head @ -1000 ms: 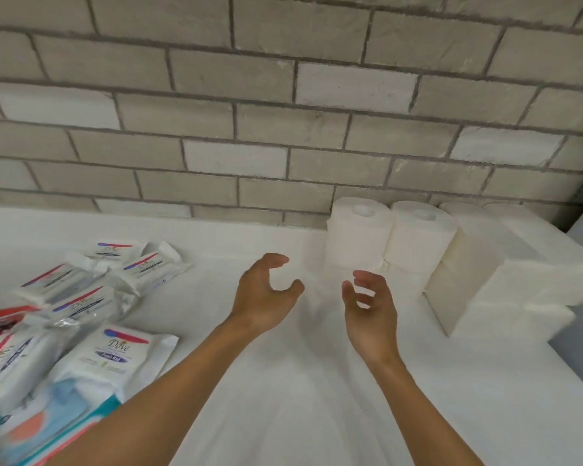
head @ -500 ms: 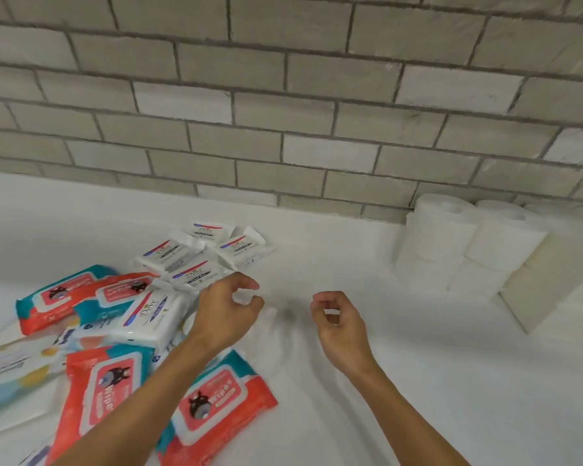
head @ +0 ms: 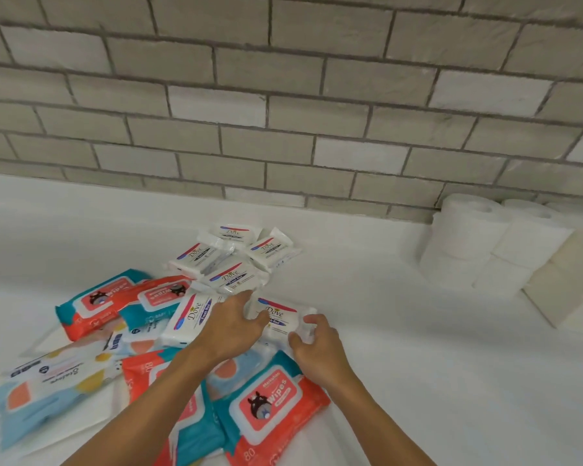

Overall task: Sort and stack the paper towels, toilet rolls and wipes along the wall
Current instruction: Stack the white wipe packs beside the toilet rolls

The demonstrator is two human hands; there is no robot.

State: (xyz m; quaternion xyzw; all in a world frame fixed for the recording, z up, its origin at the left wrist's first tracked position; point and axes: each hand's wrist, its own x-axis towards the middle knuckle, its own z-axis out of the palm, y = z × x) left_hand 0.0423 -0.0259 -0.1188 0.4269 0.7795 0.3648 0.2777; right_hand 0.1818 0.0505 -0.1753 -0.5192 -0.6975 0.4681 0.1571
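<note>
A white Dove wipes pack (head: pixel 281 314) lies at the right edge of a loose pile of wipes on the white surface. My left hand (head: pixel 231 329) grips its left end, fingers curled over the top. Its right end is pinched by my right hand (head: pixel 317 346). Several more white Dove packs (head: pixel 231 275) lie behind it. Red and teal wipes packs (head: pixel 270 398) lie in front and to the left. White toilet rolls (head: pixel 465 237) stand stacked against the brick wall at the right, with folded paper towel stacks (head: pixel 566 284) beside them.
The grey brick wall (head: pixel 283 112) runs along the back of the white surface (head: pixel 435 364). A pale blue and yellow wipes pack (head: pixel 48 388) lies at the far left of the pile. Bare surface stretches along the wall between the pile and the toilet rolls.
The view has swung left from the toilet rolls to the wipes pile. Both hands, empty and apart before, have come down onto one white Dove pack and taken hold of its ends.
</note>
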